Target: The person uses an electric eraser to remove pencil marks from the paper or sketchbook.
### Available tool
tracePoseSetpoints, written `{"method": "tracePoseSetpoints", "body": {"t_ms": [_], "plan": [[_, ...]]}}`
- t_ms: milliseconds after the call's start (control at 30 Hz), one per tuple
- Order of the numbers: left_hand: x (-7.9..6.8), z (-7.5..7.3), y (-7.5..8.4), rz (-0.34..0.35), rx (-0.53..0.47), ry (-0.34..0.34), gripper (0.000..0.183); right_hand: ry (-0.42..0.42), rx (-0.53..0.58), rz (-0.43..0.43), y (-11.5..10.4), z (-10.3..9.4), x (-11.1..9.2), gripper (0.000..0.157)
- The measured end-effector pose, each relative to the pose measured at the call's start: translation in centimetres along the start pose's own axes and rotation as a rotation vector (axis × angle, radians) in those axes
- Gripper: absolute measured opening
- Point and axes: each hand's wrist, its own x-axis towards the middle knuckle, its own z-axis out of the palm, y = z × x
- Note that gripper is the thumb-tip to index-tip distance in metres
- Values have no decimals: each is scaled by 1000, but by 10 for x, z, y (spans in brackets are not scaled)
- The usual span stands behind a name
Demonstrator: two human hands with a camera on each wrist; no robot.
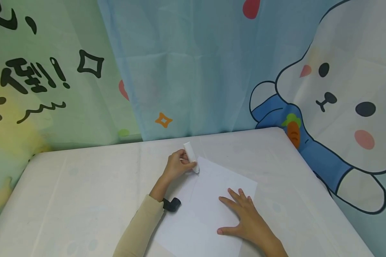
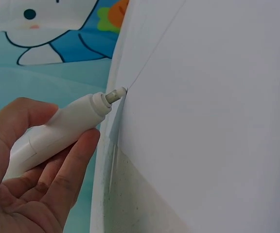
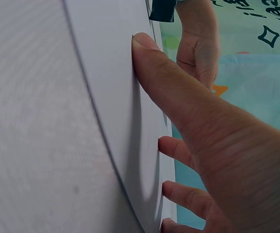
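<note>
My left hand [image 1: 176,167] pinches a thick white electric eraser [image 1: 189,153] between thumb and fingers, near the far corner of a white sheet of paper [image 1: 212,214]. In the left wrist view, a metal collet on the eraser [image 2: 64,126] carries a whitish tip. That tip meets the end of a thin straight pencil line [image 2: 154,51] by the paper's edge; whether it presses firmly I cannot tell. My right hand [image 1: 246,219] is spread over the sheet's right side. Its thumb and fingertips rest on the paper in the right wrist view, holding nothing.
A white-covered table [image 1: 93,192] lies under the paper. Behind it hangs a printed curtain [image 1: 193,71] with a cartoon rabbit on the right. A black wrist camera [image 1: 172,205] sits at the left cuff, just over the paper's left edge.
</note>
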Motion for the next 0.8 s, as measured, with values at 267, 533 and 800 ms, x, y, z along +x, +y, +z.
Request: {"method": "tracePoseSetpoints", "body": {"t_ms": [267,533,800], "plan": [[0,0,0,-2,-19,-2,29,-8,-2,7,0,0,0,90],[1,1,-1,21,-18,-4,29,-6,-1,8,-1,-1,1,90],[2,2,-2,10,-41,-6,29,1,-12,-4,1,0,0,90]]}}
